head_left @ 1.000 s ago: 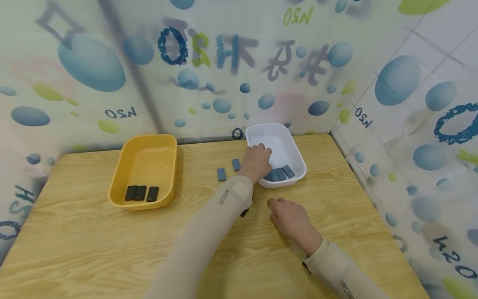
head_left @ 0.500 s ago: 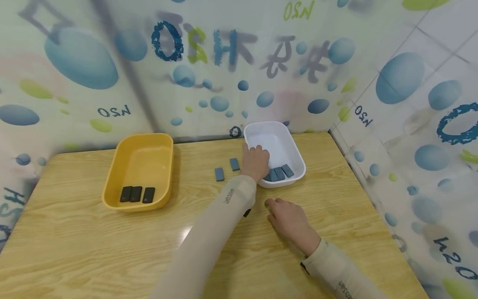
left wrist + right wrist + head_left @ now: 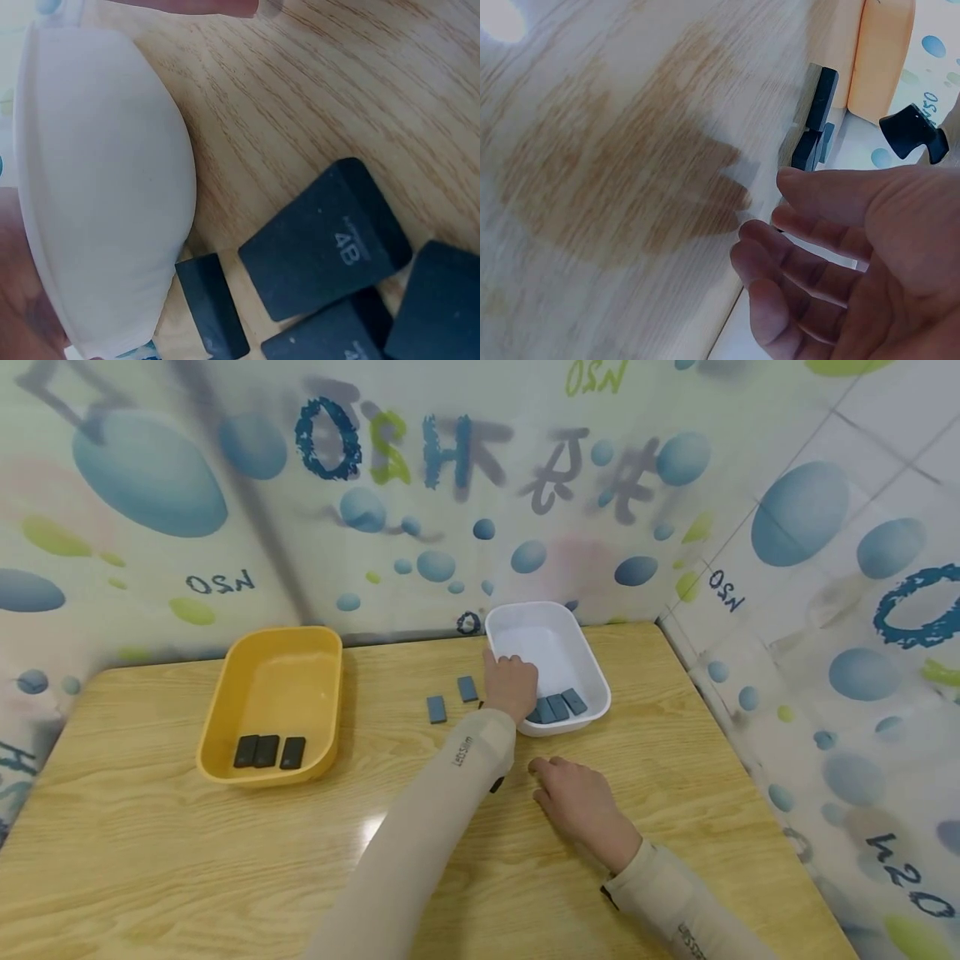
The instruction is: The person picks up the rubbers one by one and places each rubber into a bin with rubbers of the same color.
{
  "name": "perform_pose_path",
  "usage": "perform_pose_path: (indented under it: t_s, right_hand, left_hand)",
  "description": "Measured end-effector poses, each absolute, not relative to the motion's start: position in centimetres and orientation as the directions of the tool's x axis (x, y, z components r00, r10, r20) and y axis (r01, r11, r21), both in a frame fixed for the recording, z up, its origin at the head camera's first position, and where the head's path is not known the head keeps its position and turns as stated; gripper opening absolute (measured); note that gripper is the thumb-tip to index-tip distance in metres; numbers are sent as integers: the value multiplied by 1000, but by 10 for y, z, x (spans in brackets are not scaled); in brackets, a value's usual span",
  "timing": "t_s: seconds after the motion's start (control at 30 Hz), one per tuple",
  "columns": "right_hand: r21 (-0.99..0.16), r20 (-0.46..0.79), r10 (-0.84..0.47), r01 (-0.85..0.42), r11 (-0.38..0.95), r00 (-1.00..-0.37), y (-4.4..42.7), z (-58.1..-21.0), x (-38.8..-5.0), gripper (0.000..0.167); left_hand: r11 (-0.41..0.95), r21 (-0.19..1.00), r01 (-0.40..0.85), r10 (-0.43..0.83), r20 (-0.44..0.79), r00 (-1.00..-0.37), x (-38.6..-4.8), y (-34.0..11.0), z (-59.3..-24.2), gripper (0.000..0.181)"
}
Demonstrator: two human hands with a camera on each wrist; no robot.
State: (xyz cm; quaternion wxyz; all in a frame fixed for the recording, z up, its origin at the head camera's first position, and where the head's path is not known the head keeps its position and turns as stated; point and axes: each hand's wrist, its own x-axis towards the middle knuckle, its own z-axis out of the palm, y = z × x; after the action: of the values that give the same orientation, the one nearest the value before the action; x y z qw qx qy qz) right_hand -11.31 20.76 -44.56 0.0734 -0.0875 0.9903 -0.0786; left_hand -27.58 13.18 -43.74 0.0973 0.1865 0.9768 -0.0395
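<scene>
My left hand (image 3: 512,687) is at the near left side of a white plastic tub (image 3: 551,660), gripping its wall. In the left wrist view a finger (image 3: 202,6) lies outside the tub wall (image 3: 112,187), with part of the hand behind the rim. Several grey-blue erasers (image 3: 557,707) lie along the tub's near end. Two erasers (image 3: 436,709) show on the table left of it; the left wrist view shows several dark erasers (image 3: 322,236), some marked 4B, close together outside the tub. My right hand (image 3: 581,806) rests near the table in front, fingers loosely bent, holding nothing.
A yellow tub (image 3: 281,693) stands on the left of the wooden table (image 3: 187,852), with three black erasers (image 3: 265,751) at its near end. A patterned wall (image 3: 420,552) rises behind the table and another (image 3: 840,693) on the right.
The leftmost finger of my left hand has straightened along the tub's rim, and the hand has settled slightly. The right hand has hardly moved. The head view has shifted a little.
</scene>
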Motion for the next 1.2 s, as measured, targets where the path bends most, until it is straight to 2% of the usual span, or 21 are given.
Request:
perform_pose_path:
  t_s: [0.27,0.6,0.77,1.03,1.2]
  right_hand:
    - [-173,-149,-189,-162,971,-971,202,-444,-111,25]
    - [-173,-159,-192,-164,971,-968,198,-442,-110,25]
    - [-169,-126,-206,-183,968,-970,198,-440,-109,26]
    - [-159,-138,-204,-182,970,-969,195,-438,-114,27]
    - [-168,-139,-205,-181,969,-969,192,-435,-115,29]
  left_hand:
    - [921,-54,386,368,-209,-906,-276,127,-437,26]
    - [895,-47,443,437,-102,-894,-271,118,-430,25]
    - [881,-9,473,471,-81,-878,-269,113,-421,25]
    - [858,98,505,512,-81,-855,-264,97,-402,31]
    - [843,140,519,529,-39,-848,-259,78,-398,33]
